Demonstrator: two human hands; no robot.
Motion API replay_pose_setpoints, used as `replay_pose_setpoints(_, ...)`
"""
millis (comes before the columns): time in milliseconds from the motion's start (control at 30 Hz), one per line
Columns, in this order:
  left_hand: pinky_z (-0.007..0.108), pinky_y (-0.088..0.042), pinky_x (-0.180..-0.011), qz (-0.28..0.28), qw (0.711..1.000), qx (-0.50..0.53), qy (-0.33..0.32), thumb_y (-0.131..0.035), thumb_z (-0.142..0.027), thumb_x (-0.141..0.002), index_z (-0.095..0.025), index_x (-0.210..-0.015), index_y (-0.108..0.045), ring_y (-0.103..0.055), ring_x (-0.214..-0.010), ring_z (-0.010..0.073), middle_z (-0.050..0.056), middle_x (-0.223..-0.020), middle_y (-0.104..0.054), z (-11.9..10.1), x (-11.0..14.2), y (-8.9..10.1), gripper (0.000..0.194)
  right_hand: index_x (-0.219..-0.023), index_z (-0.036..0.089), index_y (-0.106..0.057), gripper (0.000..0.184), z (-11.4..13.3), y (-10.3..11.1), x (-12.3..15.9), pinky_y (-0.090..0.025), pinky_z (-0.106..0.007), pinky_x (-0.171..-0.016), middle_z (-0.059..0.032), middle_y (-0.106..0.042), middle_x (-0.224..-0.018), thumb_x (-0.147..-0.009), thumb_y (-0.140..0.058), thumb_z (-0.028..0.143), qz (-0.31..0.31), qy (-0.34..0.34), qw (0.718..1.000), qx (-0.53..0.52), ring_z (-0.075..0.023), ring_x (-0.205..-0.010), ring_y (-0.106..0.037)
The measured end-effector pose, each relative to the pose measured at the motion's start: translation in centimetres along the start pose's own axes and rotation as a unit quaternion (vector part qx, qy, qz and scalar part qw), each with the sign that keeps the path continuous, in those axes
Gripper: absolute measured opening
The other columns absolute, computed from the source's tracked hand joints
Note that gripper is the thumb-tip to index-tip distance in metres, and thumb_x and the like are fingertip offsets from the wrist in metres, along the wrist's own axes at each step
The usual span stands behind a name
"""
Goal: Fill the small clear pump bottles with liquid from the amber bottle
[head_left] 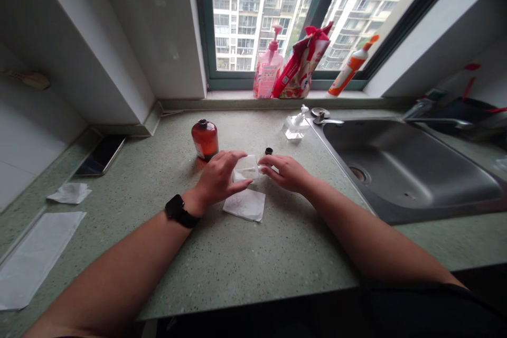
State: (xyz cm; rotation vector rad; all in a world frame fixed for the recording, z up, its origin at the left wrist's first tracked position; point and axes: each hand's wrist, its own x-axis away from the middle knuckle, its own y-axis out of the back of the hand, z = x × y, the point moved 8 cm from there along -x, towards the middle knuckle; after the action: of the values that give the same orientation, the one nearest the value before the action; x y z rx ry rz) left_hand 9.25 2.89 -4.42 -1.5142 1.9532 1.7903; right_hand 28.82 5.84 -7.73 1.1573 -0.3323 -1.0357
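While the left hand [217,178] and the right hand [285,173] meet above a green speckled stone countertop [166,253], a small clear square plastic piece [246,168] sits between them, its edges touched by the fingertips [262,169] of both, though whether they clamp it I cannot tell. A small black bottle cap [269,151] sits just beyond the right fingers, a white folded tissue [244,205] lies just below the piece, and a round amber glass bottle [205,140] stands just behind the left hand.
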Motion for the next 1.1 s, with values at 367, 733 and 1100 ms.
replay_pose_setpoints(367,0.049,-0.061,-0.105,-0.055,0.998,-0.020,0.024,-0.088,-0.041,-0.093,-0.024,-0.144,-0.053,-0.073,-0.121,0.0321,0.012,-0.132,-0.073,0.3,0.2,0.8,0.064,-0.125,0.026,-0.062,0.051,-0.7,0.7,-0.1,-0.058,-0.039,-0.087,-0.0049,-0.074,-0.107,-0.088,-0.083,0.054,-0.004,-0.043,0.961,-0.272,-0.0220,-0.093,-0.072)
replay_pose_setpoints(733,0.049,-0.063,-0.105,-0.088,0.996,-0.011,0.029,-0.085,-0.050,-0.095,-0.023,-0.145,-0.051,-0.075,-0.119,0.0309,0.013,-0.133,-0.073,0.5,0.1,1.2,0.066,-0.101,0.025,-0.070,0.060,-2.9,1.5,-0.5,-0.055,-0.039,-0.080,-0.0030,-0.071,-0.089,-0.085,-0.074,0.084,-0.058,-0.120,0.906,-0.402,-0.0229,-0.086,-0.068)
replay_pose_setpoints(1100,0.049,-0.062,-0.108,-0.082,0.997,-0.004,0.009,-0.087,-0.041,-0.095,-0.023,-0.145,-0.050,-0.074,-0.124,0.0305,0.013,-0.133,-0.072,0.0,0.1,1.1,0.065,-0.119,0.031,-0.079,0.059,-1.3,2.9,-0.3,-0.052,-0.054,-0.116,-0.0100,-0.068,-0.139,-0.098,-0.057,0.082,-0.122,-0.045,0.941,-0.312,-0.0328,-0.138,-0.060)
